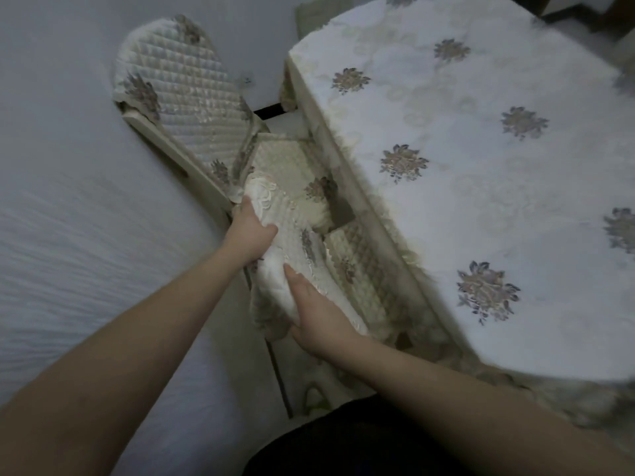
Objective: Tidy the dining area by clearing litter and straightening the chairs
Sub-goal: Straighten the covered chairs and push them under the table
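Both hands clamp the near chair's padded backrest (295, 255) — left hand (252, 231) at eleven o'clock, right hand (318, 310) at five, fingers curled round it — likely squaring it to the table (481, 166).

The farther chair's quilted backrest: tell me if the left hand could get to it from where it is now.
Probably yes. The left hand grips the nearer chair's covered back, and nothing stands between it and the quilted backrest beyond; it would have to let go first.

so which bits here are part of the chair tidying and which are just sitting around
In the job:
- near chair back, gripped by left hand and right hand
- its seat cushion
- far chair

Just there:
- table with floral cloth
- pale floor
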Demonstrator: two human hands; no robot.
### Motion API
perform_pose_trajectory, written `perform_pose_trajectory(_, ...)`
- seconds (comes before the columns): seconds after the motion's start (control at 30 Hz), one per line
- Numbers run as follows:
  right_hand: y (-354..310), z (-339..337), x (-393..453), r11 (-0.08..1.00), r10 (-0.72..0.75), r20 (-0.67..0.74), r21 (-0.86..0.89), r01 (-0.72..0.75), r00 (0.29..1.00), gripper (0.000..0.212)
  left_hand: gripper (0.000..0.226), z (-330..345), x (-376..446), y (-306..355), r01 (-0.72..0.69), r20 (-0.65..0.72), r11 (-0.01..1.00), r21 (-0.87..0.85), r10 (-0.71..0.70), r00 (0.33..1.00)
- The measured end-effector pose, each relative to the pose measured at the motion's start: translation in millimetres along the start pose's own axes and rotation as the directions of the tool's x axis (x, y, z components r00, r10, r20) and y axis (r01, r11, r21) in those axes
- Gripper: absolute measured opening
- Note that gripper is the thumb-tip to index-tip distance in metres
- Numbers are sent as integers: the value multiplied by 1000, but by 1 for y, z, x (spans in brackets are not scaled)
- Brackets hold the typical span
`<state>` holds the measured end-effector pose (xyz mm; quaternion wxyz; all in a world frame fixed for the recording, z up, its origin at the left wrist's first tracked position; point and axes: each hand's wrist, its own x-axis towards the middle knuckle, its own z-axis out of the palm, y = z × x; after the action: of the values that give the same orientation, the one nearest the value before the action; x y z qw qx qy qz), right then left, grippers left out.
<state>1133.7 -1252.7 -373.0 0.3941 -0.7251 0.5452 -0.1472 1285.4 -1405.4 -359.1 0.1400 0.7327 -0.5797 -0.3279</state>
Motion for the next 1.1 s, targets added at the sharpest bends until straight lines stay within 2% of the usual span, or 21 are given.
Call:
perform_pose_trajectory(0.13, 3, -8, -10, 1000, 3, -10, 6, -3, 1000, 93, 92, 1, -8, 11, -16, -8, 1000, -4, 16, 1000)
perform_pose_trajectory(0.27, 19, -10, -28, 983, 182, 45, -2, -182, 982, 95, 103, 5, -6, 9, -8, 12, 1000, 25, 8, 1000)
perform_pose_trajectory(0.4, 18, -6, -32, 971, 239, 48, -32, -238, 970, 84, 105, -2, -9, 10, -7, 48, 1000, 10, 7, 999)
perform_pose_trajectory(0.6, 11, -5, -27, 938, 237, 25, -266, -222, 971, 81, 101, -6, -12, 9, -8, 66, 1000, 6, 7, 998)
perform_pose_trajectory(0.77, 6, -2, -37, 931, 202, 10, -311, -189, 979, 76, 104, -5, -18, 0, 8, 67, 1000, -10, -8, 998)
perform_pose_trajectory(1.1, 4, 0, -50, 911, 171, 12, -384, -153, 985, 75, 91, 6, -28, -10, -50, 16, 998, 31, 50, 999)
